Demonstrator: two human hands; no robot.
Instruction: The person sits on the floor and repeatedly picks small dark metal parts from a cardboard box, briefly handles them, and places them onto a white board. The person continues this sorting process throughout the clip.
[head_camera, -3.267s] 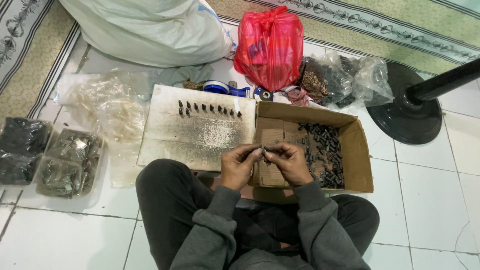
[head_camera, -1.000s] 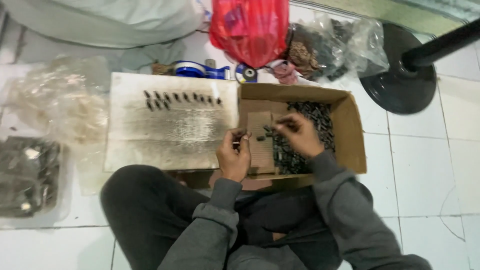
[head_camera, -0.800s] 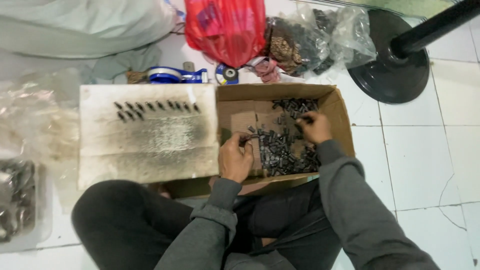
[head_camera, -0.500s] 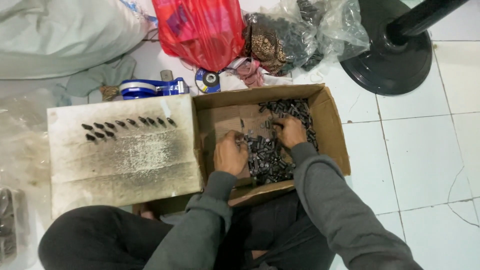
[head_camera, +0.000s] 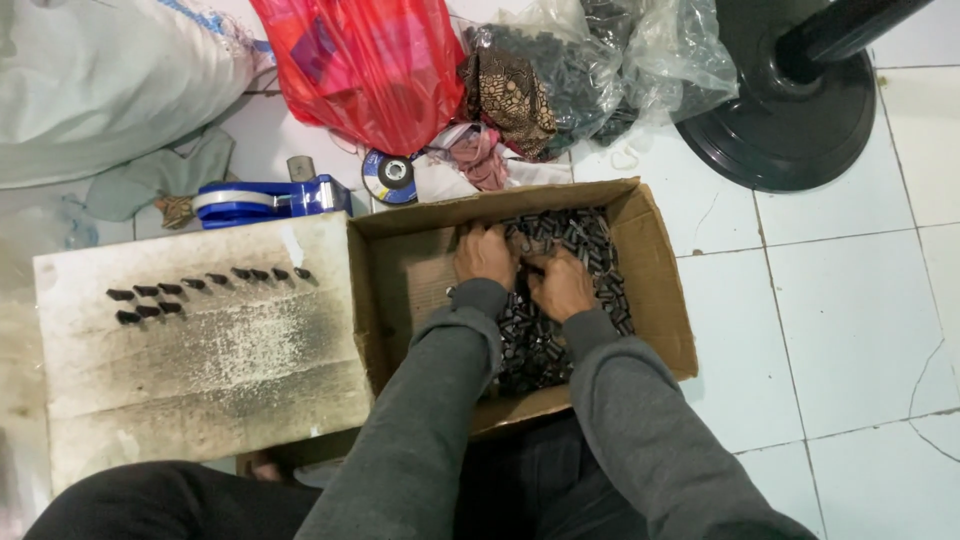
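both hands, left hand (head_camera: 484, 255) and right hand (head_camera: 562, 285), dig into small black parts (head_camera: 560, 240) in one cardboard box (head_camera: 660, 290); grip hidden, cannot tell.

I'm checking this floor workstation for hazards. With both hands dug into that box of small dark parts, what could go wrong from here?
1. The left hand and right hand are bare in the heap of small dark parts; edges might nick fingers.
2. The cardboard box sags at its near flap, so parts may spill onto the tiled floor.
3. The row of parts on the sooty board lies loose; a sleeve could scatter it.
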